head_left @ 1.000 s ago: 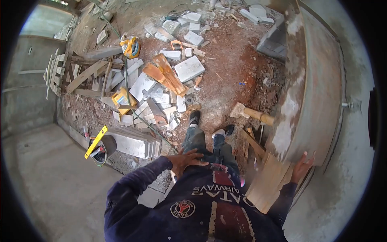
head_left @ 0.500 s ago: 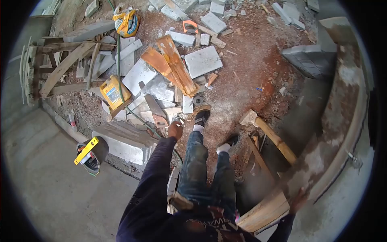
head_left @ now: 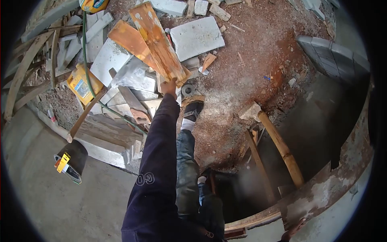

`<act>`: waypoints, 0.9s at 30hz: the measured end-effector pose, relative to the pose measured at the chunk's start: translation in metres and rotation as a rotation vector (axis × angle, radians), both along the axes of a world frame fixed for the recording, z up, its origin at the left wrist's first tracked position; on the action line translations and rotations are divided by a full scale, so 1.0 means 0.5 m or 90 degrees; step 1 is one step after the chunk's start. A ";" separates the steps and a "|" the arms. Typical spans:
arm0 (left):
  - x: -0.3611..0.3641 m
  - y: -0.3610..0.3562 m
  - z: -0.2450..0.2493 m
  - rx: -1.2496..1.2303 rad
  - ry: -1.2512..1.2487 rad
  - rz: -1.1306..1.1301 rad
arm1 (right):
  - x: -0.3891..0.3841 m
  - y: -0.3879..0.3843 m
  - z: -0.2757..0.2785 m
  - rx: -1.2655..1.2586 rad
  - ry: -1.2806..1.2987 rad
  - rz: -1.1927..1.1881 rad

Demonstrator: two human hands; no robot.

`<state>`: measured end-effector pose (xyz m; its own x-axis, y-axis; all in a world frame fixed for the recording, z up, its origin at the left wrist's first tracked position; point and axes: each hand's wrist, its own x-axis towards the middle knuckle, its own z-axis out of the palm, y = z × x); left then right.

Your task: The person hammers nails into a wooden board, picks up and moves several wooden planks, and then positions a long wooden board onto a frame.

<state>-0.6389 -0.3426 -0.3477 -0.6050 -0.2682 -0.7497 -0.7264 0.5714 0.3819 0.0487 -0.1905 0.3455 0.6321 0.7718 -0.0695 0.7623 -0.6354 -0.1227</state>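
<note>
My left hand [head_left: 168, 87] is at the near end of a worn orange-stained wooden board [head_left: 155, 42], its fingers closed on the end. That board lies across a second orange board [head_left: 131, 42] on a heap of pale block pieces. Just left of the hand are a clear plastic bag [head_left: 130, 76] and a handsaw [head_left: 140, 116] with a wooden handle. My right hand [head_left: 295, 230] is at the lower right, against the edge of a curved, mortar-stained plank [head_left: 318, 205]. Only part of it shows, its fingers blurred.
A sledgehammer [head_left: 278, 141] leans over a dark pit [head_left: 242, 201] near my legs. To the left are a yellow jerrycan [head_left: 80, 84], a green hose [head_left: 84, 44] and a black bucket [head_left: 74, 155] with a yellow level. A white slab [head_left: 196, 38] lies beyond the boards.
My left hand has reached forward from beside the saw handle and taken hold of the orange board's end. My view has shifted; my right hand now sits lower in it.
</note>
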 end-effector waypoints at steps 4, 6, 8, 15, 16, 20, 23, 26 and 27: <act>-0.018 0.017 0.101 0.125 -0.066 -0.099 | 0.024 -0.005 -0.003 -0.032 -0.032 0.021; -0.014 0.027 0.163 0.225 0.036 -0.145 | -0.085 -0.016 -0.023 0.013 0.007 -0.001; -0.025 0.049 0.248 0.313 0.056 -0.075 | -0.008 -0.016 -0.029 0.018 0.017 0.032; -0.113 0.019 0.635 0.511 0.012 -0.252 | -0.093 -0.010 -0.096 -0.228 -0.397 0.528; -0.097 -0.003 0.697 0.510 -0.058 -0.213 | -0.135 -0.006 -0.096 -0.113 -0.024 0.222; -0.016 -0.064 0.961 0.614 -0.223 -0.280 | -0.159 -0.001 -0.087 -0.105 0.138 0.211; 0.053 -0.021 1.163 0.662 -0.305 -0.457 | -0.242 -0.010 -0.047 -0.046 0.130 0.180; 0.139 0.080 1.304 0.693 -0.402 -0.665 | -0.349 -0.025 -0.020 0.082 0.205 0.156; 0.145 0.103 1.315 0.695 -0.423 -0.736 | -0.390 -0.040 -0.013 0.121 0.337 0.141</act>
<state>-0.5664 -0.2912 0.3097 0.3632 0.8122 -0.4565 -0.3395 0.5717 0.7469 -0.1462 -0.2104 0.3388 0.3719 0.9108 -0.1792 0.6780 -0.3984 -0.6178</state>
